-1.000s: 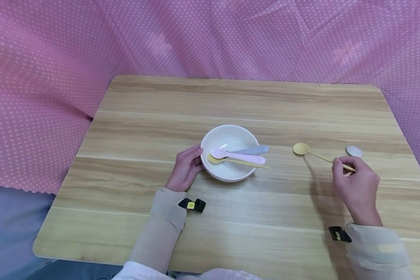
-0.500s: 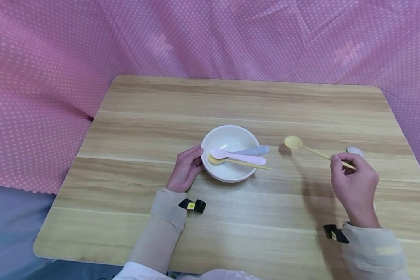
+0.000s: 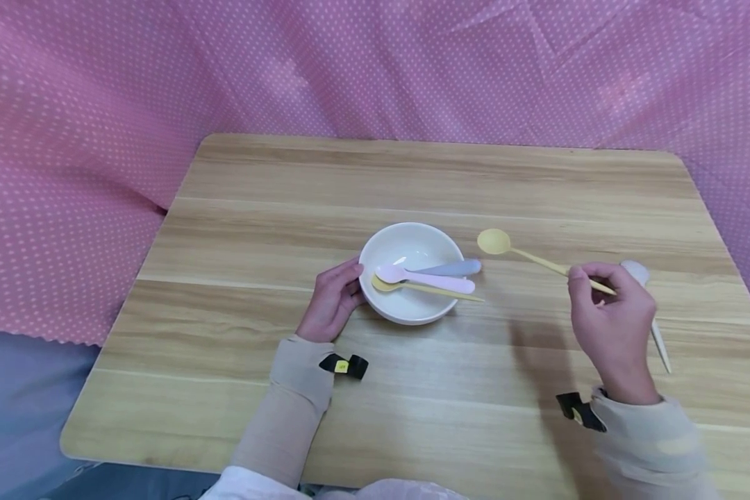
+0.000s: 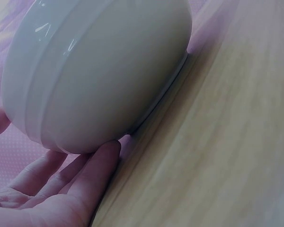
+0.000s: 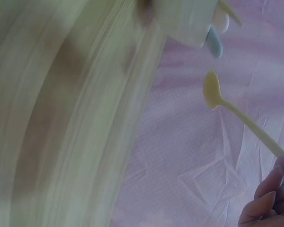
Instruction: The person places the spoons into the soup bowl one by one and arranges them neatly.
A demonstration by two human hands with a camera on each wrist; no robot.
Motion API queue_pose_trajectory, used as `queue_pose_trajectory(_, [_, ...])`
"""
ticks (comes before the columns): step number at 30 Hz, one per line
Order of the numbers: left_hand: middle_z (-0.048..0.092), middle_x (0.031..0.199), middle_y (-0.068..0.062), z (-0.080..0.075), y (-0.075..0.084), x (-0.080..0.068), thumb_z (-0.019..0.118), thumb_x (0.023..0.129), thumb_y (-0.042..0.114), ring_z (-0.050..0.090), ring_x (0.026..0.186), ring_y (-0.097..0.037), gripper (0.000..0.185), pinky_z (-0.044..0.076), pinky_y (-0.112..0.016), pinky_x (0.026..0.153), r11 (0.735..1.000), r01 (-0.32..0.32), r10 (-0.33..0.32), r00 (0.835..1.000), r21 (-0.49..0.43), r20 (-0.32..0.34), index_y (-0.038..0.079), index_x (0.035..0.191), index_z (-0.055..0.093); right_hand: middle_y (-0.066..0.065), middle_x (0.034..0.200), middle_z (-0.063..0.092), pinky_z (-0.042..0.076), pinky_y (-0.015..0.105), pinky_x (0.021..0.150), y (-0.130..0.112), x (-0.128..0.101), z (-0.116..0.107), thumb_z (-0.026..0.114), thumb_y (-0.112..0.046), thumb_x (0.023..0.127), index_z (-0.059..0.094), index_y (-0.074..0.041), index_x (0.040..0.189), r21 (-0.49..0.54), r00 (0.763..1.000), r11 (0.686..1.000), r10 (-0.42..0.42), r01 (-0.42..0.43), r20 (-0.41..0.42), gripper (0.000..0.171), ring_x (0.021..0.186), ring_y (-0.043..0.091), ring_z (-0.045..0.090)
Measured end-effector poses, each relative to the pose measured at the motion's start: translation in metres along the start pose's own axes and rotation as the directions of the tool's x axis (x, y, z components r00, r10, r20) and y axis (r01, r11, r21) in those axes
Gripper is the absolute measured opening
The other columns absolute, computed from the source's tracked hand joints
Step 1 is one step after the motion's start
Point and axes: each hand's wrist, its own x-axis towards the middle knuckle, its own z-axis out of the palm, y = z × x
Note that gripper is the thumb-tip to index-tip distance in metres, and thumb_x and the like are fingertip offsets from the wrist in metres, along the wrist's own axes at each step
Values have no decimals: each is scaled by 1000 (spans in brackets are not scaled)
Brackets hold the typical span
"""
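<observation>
Head view shows the right hand (image 3: 612, 326) pinching a slim pale-yellow spoon (image 3: 525, 255) by its handle, round bowl raised just right of the white bowl (image 3: 410, 272), which the left hand (image 3: 332, 300) cups with relaxed fingers.

The head view looks forward and down from above the near edge of the tabletop (image 3: 412, 180), taking in all of it up to the far edge and the pink dotted cloth (image 3: 100, 104) behind. The left wrist view sits low at the wood, very near the white bowl (image 4: 99, 71) (its outer wall fills the frame). The right wrist view, tilted and blurred, faces along the wood toward that same bowl (image 5: 189, 21), which all three views share.
</observation>
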Motion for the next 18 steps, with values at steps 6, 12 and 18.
queue_pose_trajectory(6, [52, 135, -14, 0, -1, 1, 57, 93, 16, 58, 108, -20, 44, 51, -33, 90, 1000, -2, 2, 1000, -8, 8, 4, 135, 50, -23, 74, 57, 42, 8, 61, -10, -4, 11, 61, -8, 87, 67, 4, 87, 28, 997, 999, -46, 45, 56, 13, 66, -2, 52])
queue_pose_trajectory(12, [52, 134, -16, -1, -2, 1, 56, 93, 14, 59, 105, -19, 44, 52, -33, 88, 1000, -11, 11, 1000, -14, 10, 2, 135, 49, -21, 74, 58, 43, 9, 61, -14, -10, 22, 60, -8, 87, 66, 4, 85, 63, 991, 995, -82, 76, 107, 13, 66, -1, 52])
queue_pose_trajectory(18, [52, 134, -15, -2, -1, 1, 56, 93, 14, 59, 106, -19, 44, 52, -33, 88, 1000, -13, 13, 1000, -9, 16, 3, 134, 49, -17, 74, 58, 43, 9, 60, -16, -18, 33, 60, -6, 87, 66, 1, 85, 97, 985, 993, -78, 63, 153, 10, 65, 1, 51])
